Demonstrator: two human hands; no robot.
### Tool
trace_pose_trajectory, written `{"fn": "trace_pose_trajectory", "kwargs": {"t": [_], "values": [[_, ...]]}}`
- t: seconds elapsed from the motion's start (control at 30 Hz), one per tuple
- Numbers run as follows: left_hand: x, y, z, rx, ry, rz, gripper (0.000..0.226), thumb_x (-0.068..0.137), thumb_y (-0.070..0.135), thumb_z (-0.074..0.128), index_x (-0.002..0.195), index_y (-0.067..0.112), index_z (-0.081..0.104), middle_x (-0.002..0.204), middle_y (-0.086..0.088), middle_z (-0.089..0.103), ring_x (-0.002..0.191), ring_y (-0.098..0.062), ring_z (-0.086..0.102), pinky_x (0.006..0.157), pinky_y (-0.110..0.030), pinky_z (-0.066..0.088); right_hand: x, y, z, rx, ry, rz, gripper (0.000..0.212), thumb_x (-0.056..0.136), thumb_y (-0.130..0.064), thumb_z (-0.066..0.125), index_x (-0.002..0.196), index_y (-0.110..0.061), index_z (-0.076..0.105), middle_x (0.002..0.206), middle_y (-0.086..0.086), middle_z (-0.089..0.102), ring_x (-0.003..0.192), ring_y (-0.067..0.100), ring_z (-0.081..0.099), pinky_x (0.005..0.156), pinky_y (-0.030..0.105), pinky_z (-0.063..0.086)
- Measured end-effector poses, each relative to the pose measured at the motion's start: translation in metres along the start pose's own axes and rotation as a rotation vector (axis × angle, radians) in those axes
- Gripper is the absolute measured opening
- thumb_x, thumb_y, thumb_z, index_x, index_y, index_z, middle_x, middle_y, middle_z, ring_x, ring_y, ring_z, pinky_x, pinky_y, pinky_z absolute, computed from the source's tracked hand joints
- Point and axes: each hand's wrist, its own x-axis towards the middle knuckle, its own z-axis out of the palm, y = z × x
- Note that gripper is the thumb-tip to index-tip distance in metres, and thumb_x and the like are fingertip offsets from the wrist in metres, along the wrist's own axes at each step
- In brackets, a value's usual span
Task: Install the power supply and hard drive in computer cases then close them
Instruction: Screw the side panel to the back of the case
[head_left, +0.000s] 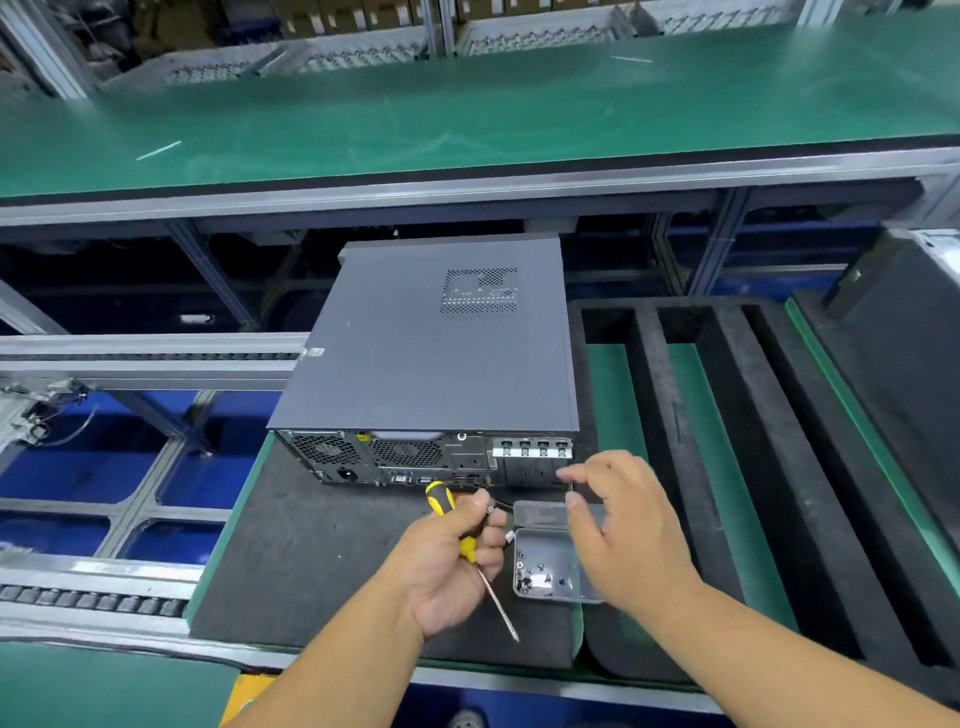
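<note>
The computer case lies flat w/ side panel on, closed, rear ports facing the person, on a dark foam mat. Taking the case as landmark: just in front of its rear panel, at the right end, sits a small open metal tin w/ a few screws in the bottom, lid hinged back toward the case.

Left hand is in front of the case's rear, just left of the tin; grip clamped on a yellow-and-black screwdriver, handle up toward the case, shaft pointing down and away from it. A small screw seems pinched at its fingertips, too small to be sure.

Right hand hovers over the tin, close to the case's rear right corner; grip apart, fingers relaxed and loosely bent, holding nothing visible.

Right of the case lies a black foam tray w/ long slots. Beyond the case's far end runs a green table.
</note>
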Motion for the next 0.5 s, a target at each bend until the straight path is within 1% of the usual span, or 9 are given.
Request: {"fn": "trace_pose_trajectory", "kwargs": {"t": [0.07,0.13,0.2,0.23,0.3,0.37,0.4,0.43,0.5], "values": [[-0.001,0.008,-0.011,-0.010,-0.036,-0.003,0.011,0.082,0.011,0.072,0.083,0.011,0.061,0.074,-0.009,0.058,0.053,-0.011,0.048,0.041,-0.018,0.036,-0.004,0.006,0.004,-0.158,-0.158,0.016,0.024,0.097,-0.038,0.057,0.116,-0.031,0.069,0.110,-0.016,0.060,0.108,0.009,0.053,0.098,0.035,0.045],[-0.001,0.018,-0.023,0.002,-0.033,-0.007,0.013,0.081,0.009,0.073,0.081,0.012,0.060,0.074,-0.009,0.057,0.054,-0.011,0.047,0.042,-0.018,0.035,-0.017,0.011,0.014,-0.255,-0.269,-0.014,0.024,0.090,-0.049,0.056,0.103,-0.033,0.068,0.101,-0.018,0.058,0.099,0.009,0.053,0.092,0.038,0.046],[0.000,0.028,-0.037,0.027,-0.005,-0.010,0.015,0.081,0.007,0.072,0.081,0.013,0.059,0.074,-0.010,0.056,0.054,-0.012,0.046,0.042,-0.018,0.033,-0.035,0.015,0.028,-0.316,-0.332,-0.029,0.026,0.081,-0.053,0.055,0.092,-0.031,0.061,0.103,-0.014,0.051,0.101,0.015,0.050,0.086,0.036,0.042],[0.000,0.034,-0.042,0.044,0.004,-0.015,0.014,0.082,0.007,0.071,0.083,0.012,0.059,0.074,-0.010,0.055,0.055,-0.012,0.045,0.042,-0.019,0.032,-0.043,0.017,0.036,-0.342,-0.384,-0.009,0.026,0.080,-0.053,0.054,0.092,-0.031,0.055,0.113,-0.010,0.047,0.111,0.018,0.047,0.089,0.036,0.038],[0.001,0.043,-0.050,0.074,0.000,-0.032,0.008,0.085,0.006,0.067,0.090,0.009,0.061,0.074,-0.011,0.054,0.056,-0.013,0.044,0.043,-0.019,0.031,-0.053,0.021,0.049,-0.369,-0.484,0.035,0.022,0.086,-0.049,0.050,0.097,-0.032,0.042,0.141,-0.001,0.034,0.135,0.024,0.031,0.100,0.039,0.034],[0.005,0.049,-0.054,0.098,-0.035,-0.066,0.013,0.086,0.004,0.064,0.098,0.002,0.067,0.075,-0.012,0.055,0.057,-0.014,0.044,0.045,-0.020,0.032,-0.052,0.026,0.053,-0.396,-0.562,0.040,0.018,0.092,-0.045,0.048,0.100,-0.035,0.035,0.163,0.000,0.013,0.145,0.027,0.017,0.105,0.045,0.032],[0.007,0.050,-0.054,0.115,-0.056,-0.084,0.014,0.086,0.004,0.064,0.098,0.000,0.069,0.075,-0.012,0.055,0.058,-0.014,0.045,0.045,-0.020,0.033,-0.049,0.026,0.051,-0.428,-0.599,0.027,0.019,0.094,-0.046,0.048,0.101,-0.035,0.035,0.167,-0.001,0.007,0.144,0.028,0.016,0.104,0.047,0.032],[0.009,0.051,-0.053,0.131,-0.081,-0.102,0.014,0.086,0.005,0.064,0.096,-0.001,0.071,0.076,-0.012,0.055,0.058,-0.014,0.045,0.045,-0.021,0.035,-0.044,0.025,0.047,-0.460,-0.622,0.014,0.022,0.094,-0.050,0.050,0.100,-0.036,0.035,0.167,-0.003,0.008,0.142,0.028,0.020,0.102,0.048,0.032],[0.013,0.051,-0.050,0.141,-0.130,-0.147,0.012,0.086,0.007,0.064,0.093,-0.001,0.070,0.078,-0.012,0.055,0.059,-0.015,0.047,0.045,-0.022,0.038,-0.037,0.023,0.037,-0.499,-0.599,0.055,0.031,0.087,-0.059,0.055,0.094,-0.037,0.035,0.153,-0.009,0.030,0.131,0.024,0.035,0.095,0.043,0.034]]}}
